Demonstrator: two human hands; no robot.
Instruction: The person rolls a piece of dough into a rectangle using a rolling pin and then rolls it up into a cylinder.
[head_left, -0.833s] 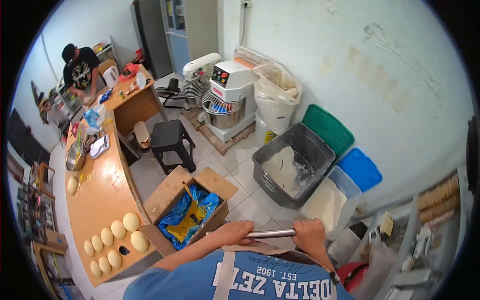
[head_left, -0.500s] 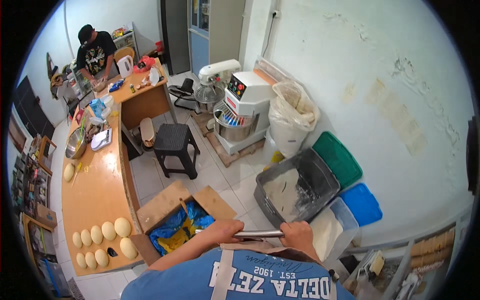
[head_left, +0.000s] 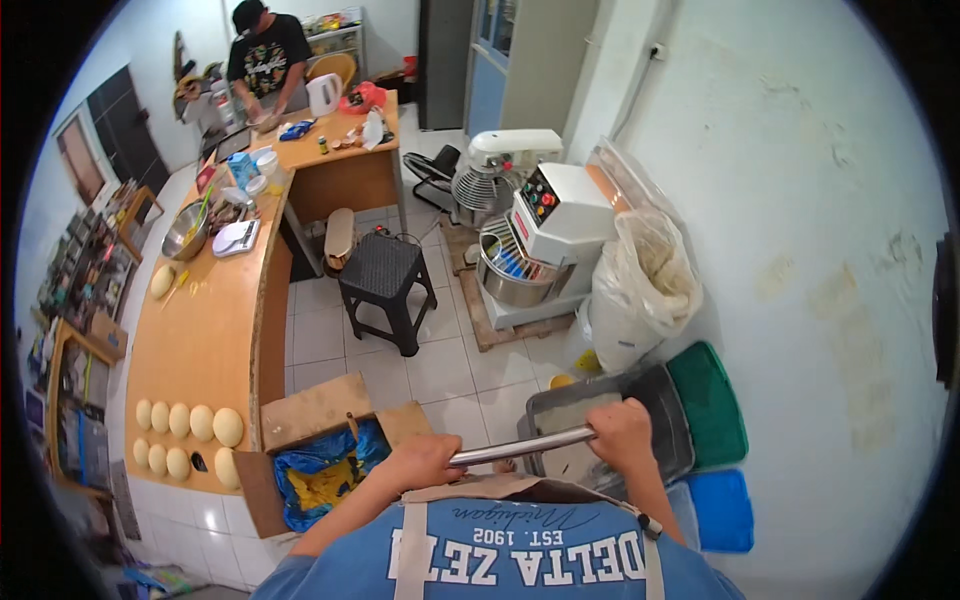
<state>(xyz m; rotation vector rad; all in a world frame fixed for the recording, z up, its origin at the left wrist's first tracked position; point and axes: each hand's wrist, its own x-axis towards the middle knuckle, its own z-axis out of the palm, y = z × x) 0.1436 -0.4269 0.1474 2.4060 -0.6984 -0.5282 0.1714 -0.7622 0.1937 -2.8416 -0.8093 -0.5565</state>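
Note:
My left hand (head_left: pixel 425 460) is wrapped round one end of a shiny metal rod (head_left: pixel 525 447) in front of my apron. My right hand (head_left: pixel 620 435) grips the other end, which sits a little higher, so the rod slants up to the right. Beyond the left hand, a cardboard box (head_left: pixel 318 410) stands with its flaps spread, lined with blue plastic around a yellow mass (head_left: pixel 325 487). Under and past the right hand lies a dark grey tub (head_left: pixel 672 410) with pale flour-like powder in it.
To the left runs a wooden table (head_left: pixel 200 340) with several dough balls (head_left: pixel 201 422), a steel bowl (head_left: pixel 186 232) and a scale (head_left: pixel 236 238). A black stool (head_left: pixel 383 268), dough mixers (head_left: pixel 540 230) and a filled sack (head_left: pixel 648 290) stand ahead. Another person (head_left: pixel 268 65) works at the far table.
The rod's right end has risen with my right hand, tilting the rod. The room appears shifted rightward in the view. Both hands keep hold of the rod.

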